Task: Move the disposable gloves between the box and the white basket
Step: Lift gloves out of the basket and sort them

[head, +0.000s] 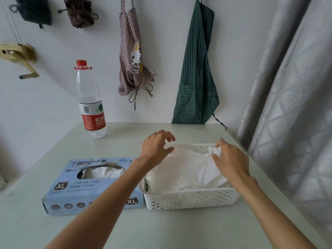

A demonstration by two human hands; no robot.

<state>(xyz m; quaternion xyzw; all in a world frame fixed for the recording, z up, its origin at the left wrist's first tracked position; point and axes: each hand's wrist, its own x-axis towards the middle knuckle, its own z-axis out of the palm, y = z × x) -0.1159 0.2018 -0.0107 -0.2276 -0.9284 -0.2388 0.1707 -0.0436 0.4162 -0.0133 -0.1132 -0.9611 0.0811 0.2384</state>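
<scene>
Counting what is sitting on and around the table

Two hands, the left hand [156, 147] and the right hand [231, 161], are showing; one white basket [190, 198], one blue glove box [75, 193] and one water bottle [90, 103] are standing on one table [53, 230]; two aprons, checked [133, 56] and striped green [196, 69], are hanging behind; the heaped gloves [183, 169] are defying counting.

- looks like someone's home, probably a kitchen or utility corner
- two aprons hang on the wall, a checked apron [133, 56] with a cartoon cat and a green striped apron [196, 72]
- grey patterned curtain [287, 105] on the right
- water bottle [90, 101] on a pale table [115, 144] pushed against the wall
</scene>
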